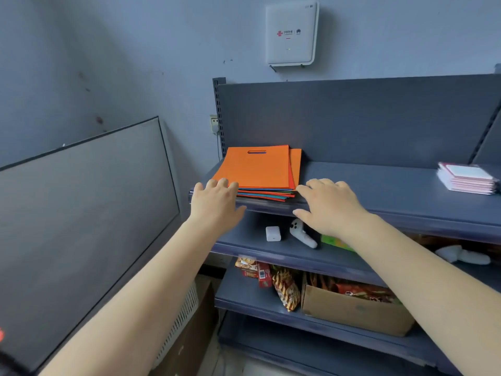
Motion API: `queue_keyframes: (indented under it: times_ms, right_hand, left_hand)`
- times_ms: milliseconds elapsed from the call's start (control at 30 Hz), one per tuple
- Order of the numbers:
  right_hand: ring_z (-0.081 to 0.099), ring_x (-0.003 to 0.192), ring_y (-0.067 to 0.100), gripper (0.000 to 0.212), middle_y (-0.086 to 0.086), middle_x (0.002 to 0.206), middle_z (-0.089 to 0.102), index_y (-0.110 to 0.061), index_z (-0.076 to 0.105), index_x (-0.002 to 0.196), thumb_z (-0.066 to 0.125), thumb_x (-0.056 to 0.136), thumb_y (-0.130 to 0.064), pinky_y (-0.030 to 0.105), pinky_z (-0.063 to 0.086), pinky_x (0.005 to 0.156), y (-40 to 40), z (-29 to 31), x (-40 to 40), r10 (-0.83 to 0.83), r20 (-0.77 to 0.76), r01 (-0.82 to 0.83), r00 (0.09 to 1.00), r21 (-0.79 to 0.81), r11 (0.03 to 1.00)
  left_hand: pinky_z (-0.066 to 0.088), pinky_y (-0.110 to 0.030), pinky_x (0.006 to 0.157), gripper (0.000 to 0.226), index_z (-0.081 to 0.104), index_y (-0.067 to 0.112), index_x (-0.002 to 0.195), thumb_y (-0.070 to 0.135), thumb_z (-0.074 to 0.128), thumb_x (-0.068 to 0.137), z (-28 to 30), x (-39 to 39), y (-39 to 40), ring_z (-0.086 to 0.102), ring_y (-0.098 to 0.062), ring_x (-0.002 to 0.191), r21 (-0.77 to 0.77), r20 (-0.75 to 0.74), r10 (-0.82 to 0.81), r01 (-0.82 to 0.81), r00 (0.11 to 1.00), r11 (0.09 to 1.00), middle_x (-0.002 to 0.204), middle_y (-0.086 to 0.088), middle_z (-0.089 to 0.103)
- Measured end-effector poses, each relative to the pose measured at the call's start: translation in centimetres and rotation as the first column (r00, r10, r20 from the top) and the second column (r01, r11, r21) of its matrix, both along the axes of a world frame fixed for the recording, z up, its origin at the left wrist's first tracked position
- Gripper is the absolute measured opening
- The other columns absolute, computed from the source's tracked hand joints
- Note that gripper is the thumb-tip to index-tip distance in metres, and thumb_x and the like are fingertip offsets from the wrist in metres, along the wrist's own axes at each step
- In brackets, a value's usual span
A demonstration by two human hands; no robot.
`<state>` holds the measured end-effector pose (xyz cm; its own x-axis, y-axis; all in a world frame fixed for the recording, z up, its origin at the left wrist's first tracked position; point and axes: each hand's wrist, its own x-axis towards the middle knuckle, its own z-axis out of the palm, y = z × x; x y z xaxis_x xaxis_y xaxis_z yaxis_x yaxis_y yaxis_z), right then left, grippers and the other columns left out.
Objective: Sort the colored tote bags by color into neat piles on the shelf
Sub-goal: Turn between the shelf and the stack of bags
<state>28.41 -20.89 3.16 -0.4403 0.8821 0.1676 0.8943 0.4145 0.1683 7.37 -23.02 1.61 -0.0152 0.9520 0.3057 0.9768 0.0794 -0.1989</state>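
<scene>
Stack of tote bags (257, 172) lay at the left end of the top shelf (379, 183), against the grey back panel. Orange bag on top, cut-out handle toward the rear; a second orange bag stuck out askew to the right beneath it. Edges of red, blue and green bags showed at the front of the stack.

Left hand (215, 204) reached to the stack's front-left corner, grip spread, fingertips at the top bag's edge; could not tell if they touched. Right hand (329, 206) hovered by the front-right corner, grip spread, holding nothing.

Pink-and-white stack (467, 179) sat well apart at the shelf's right end. Lower shelves held a white charger (273, 233), a game controller (302, 234), snack packets (286, 290) and a cardboard box (352, 312).
</scene>
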Motion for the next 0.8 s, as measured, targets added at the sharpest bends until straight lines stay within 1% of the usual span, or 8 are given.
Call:
queue_keyframes:
  times_ms: [100,267,467,567,667,733,800]
  right_hand:
    - [0.042,0.126,0.025,0.052,0.004,0.134,0.047,-0.019,0.040,0.139,0.038,0.097,-0.050,0.040,0.035,0.100,4.5,-1.1,-0.8,-0.030,-0.007,0.029,1.000,-0.033,0.999]
    - [0.045,0.121,0.025,0.050,0.004,0.130,0.049,-0.018,0.043,0.136,0.039,0.098,-0.048,0.040,0.037,0.099,12.0,-2.6,-2.8,-0.087,-0.060,0.081,0.994,-0.103,0.991]
    - [0.045,0.122,0.025,0.050,0.005,0.131,0.048,-0.016,0.047,0.136,0.040,0.098,-0.047,0.038,0.039,0.097,19.2,-5.3,-5.3,-0.188,-0.162,0.150,0.969,-0.224,0.963]
    - [0.046,0.121,0.025,0.050,0.006,0.130,0.049,-0.015,0.051,0.134,0.042,0.097,-0.048,0.039,0.043,0.096,21.8,-6.8,-5.8,-0.279,-0.228,0.209,0.933,-0.289,0.934]
    - [0.050,0.114,0.026,0.053,0.008,0.123,0.049,-0.010,0.055,0.128,0.044,0.096,-0.050,0.039,0.047,0.091,23.6,-8.1,-6.0,-0.370,-0.296,0.274,0.880,-0.319,0.907]
    - [0.052,0.111,0.027,0.054,0.010,0.122,0.049,-0.006,0.056,0.125,0.049,0.094,-0.049,0.038,0.047,0.091,24.5,-8.7,-6.1,-0.432,-0.360,0.314,0.827,-0.342,0.886]
    - [0.055,0.108,0.028,0.052,0.010,0.121,0.054,-0.006,0.059,0.121,0.057,0.090,-0.047,0.036,0.047,0.089,25.1,-9.1,-6.1,-0.470,-0.438,0.332,0.766,-0.357,0.873]
  left_hand:
    - [0.034,-0.038,0.098,0.045,0.045,0.020,0.125,0.051,0.042,0.093,-1.2,-0.9,5.1,0.045,-0.025,0.122,-0.029,0.032,-0.008,0.009,0.999,1.000,0.130,0.000,0.051]
    - [0.033,-0.036,0.097,0.051,0.044,0.021,0.133,0.055,0.037,0.095,-3.1,-3.6,13.2,0.044,-0.023,0.123,-0.087,0.080,-0.023,0.030,0.997,0.996,0.132,0.001,0.050]
    - [0.034,-0.036,0.095,0.048,0.048,0.021,0.128,0.053,0.035,0.095,-5.8,-7.1,20.6,0.046,-0.025,0.120,-0.184,0.155,0.012,0.017,0.988,0.983,0.130,0.000,0.052]
    - [0.033,-0.036,0.096,0.047,0.054,0.020,0.120,0.054,0.034,0.095,-7.4,-8.2,22.8,0.047,-0.025,0.118,-0.207,0.221,0.012,0.035,0.975,0.978,0.127,0.000,0.054]
    - [0.031,-0.035,0.099,0.049,0.054,0.022,0.125,0.056,0.035,0.094,-8.3,-8.7,24.1,0.045,-0.022,0.123,-0.189,0.286,-0.020,0.077,0.958,0.979,0.130,0.001,0.052]
    - [0.031,-0.034,0.100,0.051,0.053,0.023,0.127,0.057,0.036,0.094,-8.5,-8.8,24.5,0.044,-0.021,0.124,-0.171,0.309,-0.059,0.117,0.949,0.978,0.132,0.001,0.052]
    - [0.032,-0.033,0.100,0.062,0.053,0.024,0.129,0.066,0.029,0.090,-8.7,-8.7,24.7,0.045,-0.021,0.123,-0.167,0.327,-0.097,0.159,0.940,0.973,0.132,0.002,0.053]
